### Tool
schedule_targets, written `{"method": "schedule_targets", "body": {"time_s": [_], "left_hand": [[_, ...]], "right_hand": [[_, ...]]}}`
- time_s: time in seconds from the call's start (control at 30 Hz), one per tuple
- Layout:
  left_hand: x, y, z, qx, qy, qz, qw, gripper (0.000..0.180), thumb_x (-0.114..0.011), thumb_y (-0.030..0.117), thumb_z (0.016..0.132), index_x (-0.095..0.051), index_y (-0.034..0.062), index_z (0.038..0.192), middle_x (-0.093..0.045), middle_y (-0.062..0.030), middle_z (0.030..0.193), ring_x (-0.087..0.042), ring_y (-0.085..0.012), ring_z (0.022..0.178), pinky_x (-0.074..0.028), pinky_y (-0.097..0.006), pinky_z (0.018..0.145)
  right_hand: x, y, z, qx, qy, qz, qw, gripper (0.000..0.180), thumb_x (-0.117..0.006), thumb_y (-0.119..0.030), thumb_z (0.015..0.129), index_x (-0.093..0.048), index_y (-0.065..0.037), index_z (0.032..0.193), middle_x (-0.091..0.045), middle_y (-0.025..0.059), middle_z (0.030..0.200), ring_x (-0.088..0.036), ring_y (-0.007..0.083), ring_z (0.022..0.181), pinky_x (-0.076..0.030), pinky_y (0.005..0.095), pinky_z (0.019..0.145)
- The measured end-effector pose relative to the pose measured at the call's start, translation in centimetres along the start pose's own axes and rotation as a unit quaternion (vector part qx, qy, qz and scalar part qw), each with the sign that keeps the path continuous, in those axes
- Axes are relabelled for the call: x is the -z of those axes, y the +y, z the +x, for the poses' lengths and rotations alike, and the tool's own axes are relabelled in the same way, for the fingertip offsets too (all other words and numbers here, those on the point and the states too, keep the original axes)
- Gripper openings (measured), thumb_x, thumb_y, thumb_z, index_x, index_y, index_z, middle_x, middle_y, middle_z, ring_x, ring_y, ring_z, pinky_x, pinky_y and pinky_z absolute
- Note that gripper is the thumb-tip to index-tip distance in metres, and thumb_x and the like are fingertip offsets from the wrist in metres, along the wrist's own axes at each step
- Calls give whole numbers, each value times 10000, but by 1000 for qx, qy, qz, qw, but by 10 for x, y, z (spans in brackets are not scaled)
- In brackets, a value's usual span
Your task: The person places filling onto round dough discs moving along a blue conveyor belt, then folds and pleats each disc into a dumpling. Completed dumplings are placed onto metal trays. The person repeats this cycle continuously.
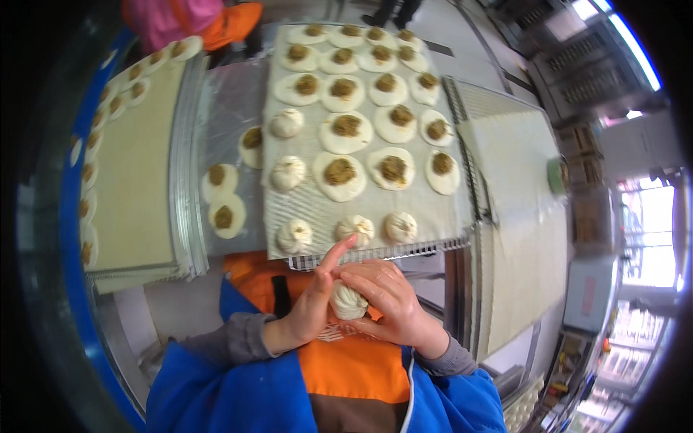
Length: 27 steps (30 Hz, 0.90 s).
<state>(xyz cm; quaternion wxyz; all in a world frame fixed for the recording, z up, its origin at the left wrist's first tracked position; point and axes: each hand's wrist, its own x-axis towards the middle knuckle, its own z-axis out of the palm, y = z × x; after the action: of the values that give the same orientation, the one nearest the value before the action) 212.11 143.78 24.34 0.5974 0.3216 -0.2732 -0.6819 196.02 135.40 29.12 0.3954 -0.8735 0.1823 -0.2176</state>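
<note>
My blue sleeves and orange apron [361,364] fill the near edge; just above them my two hands meet around one bun [348,300], held in the air in front of my chest, short of the tray.

Left hand [312,307]: the palm and curled fingers cup the bun's left side, with the index finger standing straight up and free. Right hand [390,307]: the fingers are folded over the bun's top and right side, closed on the dough. The bun shows pleats already gathered, so I judge the step in hand to be the closing of the top.

To do it well, I keep the cupping hand loose, so that the bun can turn in it without being flattened. I pinch only the rim of the dough, keeping the filling clear of the seam, and keep the folds even in width.

The wire tray [375,254] lies just beyond my hands, lined with a pale cloth. Three finished buns [354,228] sit in its near row, with two more up its left column. Open dough rounds with brown filling [339,173] cover the rest. More filled rounds [225,215] lie on the metal surface to the left.
</note>
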Motion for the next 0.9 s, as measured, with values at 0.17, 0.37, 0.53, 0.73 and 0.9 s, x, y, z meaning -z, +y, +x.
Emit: {"method": "schedule_targets", "body": {"time_s": [0.17,0.37,0.53,0.73,0.9], "left_hand": [[25,18,-20,97,-50,35,993,840,-362,672,972,-269,16,1488,-536,-191,1341,-607,-288,1153,-522,-387,926],[55,41,-45,36,-24,88,995,639,-376,559,1023,-480,-5,1303,-634,-147,1149,-658,-215,1008,-520,-317,820],[68,92,-81,-92,-25,133,987,550,-409,446,1053,-461,-15,1350,-626,-135,1144,-649,-199,1022,-512,-314,842],[147,160,-171,-284,319,173,888,313,-448,270,1069,-542,12,1220,-661,-115,948,-661,-191,846,-524,-291,740],[311,216,-305,-321,612,183,699,226,-457,191,1055,-573,53,1192,-644,-56,944,-628,-130,814,-497,-263,699]], "right_hand": [[35,53,-49,-235,276,62,930,653,-757,49,733,-546,-11,1348,-630,112,1256,-616,222,1146,-490,341,980],[63,139,-82,-259,288,-109,916,529,-656,62,856,-498,38,1360,-597,135,1286,-605,195,1114,-497,315,934],[79,158,-85,-282,195,-76,936,848,-717,70,783,-297,-13,1514,-395,178,1520,-443,322,1352,-416,415,1089],[159,106,57,-115,185,-245,945,580,-600,26,897,-459,-75,1451,-612,122,1304,-593,223,1127,-460,309,866],[8,3,293,45,-78,-240,967,542,-632,110,817,-551,-25,1335,-667,127,1179,-626,202,1052,-489,320,889]]}}
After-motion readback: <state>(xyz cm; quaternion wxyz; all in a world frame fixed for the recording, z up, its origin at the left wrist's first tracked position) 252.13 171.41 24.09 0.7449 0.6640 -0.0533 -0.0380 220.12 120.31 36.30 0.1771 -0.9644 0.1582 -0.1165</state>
